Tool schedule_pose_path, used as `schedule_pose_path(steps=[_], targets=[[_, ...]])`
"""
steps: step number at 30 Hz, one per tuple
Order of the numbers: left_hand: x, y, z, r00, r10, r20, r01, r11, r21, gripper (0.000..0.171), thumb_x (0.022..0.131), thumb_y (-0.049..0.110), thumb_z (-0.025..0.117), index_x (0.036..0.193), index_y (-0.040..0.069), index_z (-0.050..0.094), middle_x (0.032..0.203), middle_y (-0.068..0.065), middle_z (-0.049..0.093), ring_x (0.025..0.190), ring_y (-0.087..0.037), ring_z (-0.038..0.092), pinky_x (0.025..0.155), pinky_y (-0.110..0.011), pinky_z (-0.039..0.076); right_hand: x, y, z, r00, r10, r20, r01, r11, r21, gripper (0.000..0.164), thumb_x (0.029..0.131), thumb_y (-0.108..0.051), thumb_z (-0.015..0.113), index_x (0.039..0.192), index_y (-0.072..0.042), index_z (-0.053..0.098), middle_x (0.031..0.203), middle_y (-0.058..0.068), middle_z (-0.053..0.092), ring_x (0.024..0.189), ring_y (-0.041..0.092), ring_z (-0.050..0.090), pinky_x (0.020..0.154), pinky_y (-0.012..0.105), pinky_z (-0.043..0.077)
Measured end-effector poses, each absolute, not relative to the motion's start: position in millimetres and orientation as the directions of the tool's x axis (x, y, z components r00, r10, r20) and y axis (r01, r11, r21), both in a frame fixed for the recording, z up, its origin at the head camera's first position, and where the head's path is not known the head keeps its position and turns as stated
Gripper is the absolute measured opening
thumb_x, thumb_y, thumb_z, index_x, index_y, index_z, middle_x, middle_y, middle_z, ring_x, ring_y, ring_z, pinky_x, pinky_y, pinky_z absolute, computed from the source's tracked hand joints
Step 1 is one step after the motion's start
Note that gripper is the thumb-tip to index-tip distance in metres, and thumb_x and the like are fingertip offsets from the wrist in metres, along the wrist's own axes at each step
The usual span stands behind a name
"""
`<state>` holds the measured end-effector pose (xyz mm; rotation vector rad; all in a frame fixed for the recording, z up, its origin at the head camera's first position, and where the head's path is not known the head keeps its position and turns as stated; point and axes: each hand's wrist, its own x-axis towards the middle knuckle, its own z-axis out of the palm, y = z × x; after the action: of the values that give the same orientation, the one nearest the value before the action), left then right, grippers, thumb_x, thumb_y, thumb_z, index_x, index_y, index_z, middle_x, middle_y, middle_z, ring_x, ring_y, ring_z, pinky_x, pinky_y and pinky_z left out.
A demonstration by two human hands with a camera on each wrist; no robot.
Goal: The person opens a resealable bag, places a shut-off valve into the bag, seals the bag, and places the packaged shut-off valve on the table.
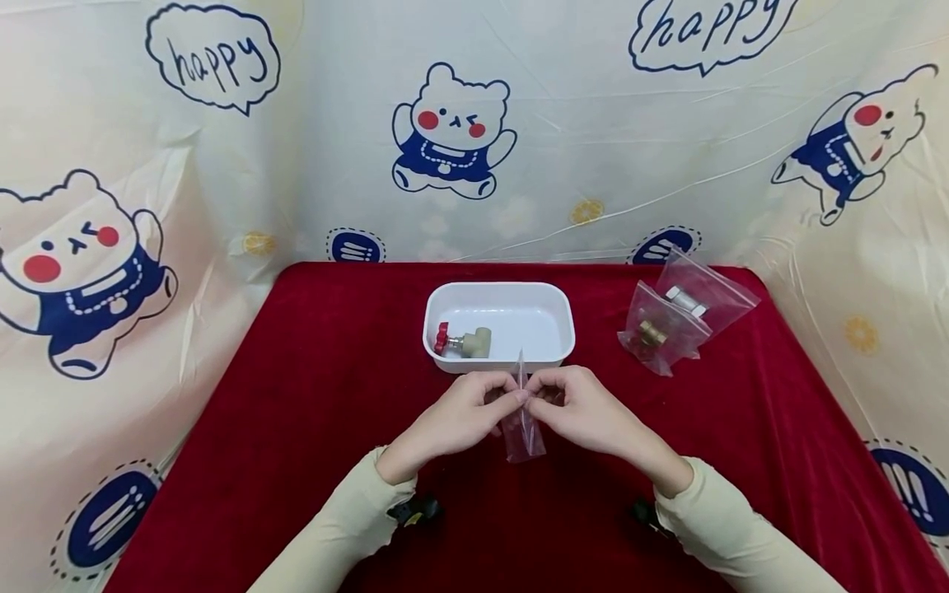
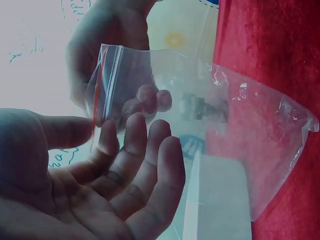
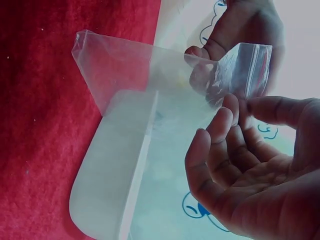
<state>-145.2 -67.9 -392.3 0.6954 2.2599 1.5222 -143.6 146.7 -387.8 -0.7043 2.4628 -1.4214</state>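
A clear zip bag [image 1: 525, 436] hangs between the two hands, in front of the white tray's near side. My left hand [image 1: 469, 412] pinches its zip edge between thumb and index finger; a red line runs along that edge in the left wrist view. From the other side my right hand [image 1: 589, 412] pinches the same edge, its other fingers loosely bent in the right wrist view. Nothing shows inside the bag [image 2: 260, 135]. Inside the tray [image 1: 544, 362] lies a valve [image 1: 474, 342] with a red handwheel and a beige body.
At the right back of the red-covered table [image 1: 334, 346], two clear bags lie overlapping, one with a brass fitting [image 1: 652, 333], the other with a silvery metal fitting [image 1: 685, 301]. A printed curtain [image 1: 549, 165] stands behind and at both sides.
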Motion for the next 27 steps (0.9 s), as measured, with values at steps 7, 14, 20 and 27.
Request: schedule_pose_path(steps=[7,14,20,27], targets=[[-145.9,-69.3,-391.1,-0.819,0.573,-0.028,0.22,0.358,0.907,0.022,0.106,0.01,0.053,0.092,0.008,0.07,0.077,-0.001,0.067,0.073,-0.032,0.068,0.063,-0.034,0.058,-142.3,145.3,-388.3,-0.863,-0.502,0.053,-0.293,0.413,-0.862,0.013,0.098,-0.007,0.067,0.09,-0.012,0.077,0.078,-0.007,0.067,0.07,0.012,0.059,0.064,0.027,0.05],[-146.8,-68.9,-391.7,-0.819,0.574,0.005,0.283,0.396,0.874,0.019,0.101,0.008,0.055,0.089,0.011,0.07,0.071,0.002,0.063,0.061,-0.008,0.057,0.057,-0.024,0.046,-143.4,146.0,-391.9,-0.856,-0.513,0.059,-0.29,0.384,-0.876,0.012,0.095,-0.005,0.067,0.089,-0.007,0.077,0.08,-0.004,0.067,0.072,0.012,0.058,0.065,0.026,0.05],[-147.6,-69.0,-393.8,-0.81,0.586,0.012,0.291,0.384,0.876,0.022,0.103,0.011,0.054,0.085,0.011,0.066,0.072,0.001,0.062,0.063,-0.007,0.057,0.059,-0.025,0.047,-146.0,146.6,-396.3,-0.846,-0.53,0.061,-0.283,0.35,-0.893,0.014,0.095,-0.003,0.064,0.089,-0.007,0.076,0.081,-0.003,0.067,0.075,0.013,0.06,0.068,0.025,0.049],[-149.8,-70.3,-394.8,-0.787,0.617,0.025,0.317,0.369,0.874,0.026,0.11,0.013,0.052,0.088,0.011,0.064,0.075,0.002,0.062,0.069,-0.017,0.061,0.063,-0.027,0.049,-146.5,145.5,-401.7,-0.849,-0.522,0.074,-0.275,0.318,-0.907,0.014,0.095,-0.003,0.064,0.088,-0.007,0.074,0.081,-0.003,0.067,0.075,0.012,0.06,0.068,0.024,0.048]])
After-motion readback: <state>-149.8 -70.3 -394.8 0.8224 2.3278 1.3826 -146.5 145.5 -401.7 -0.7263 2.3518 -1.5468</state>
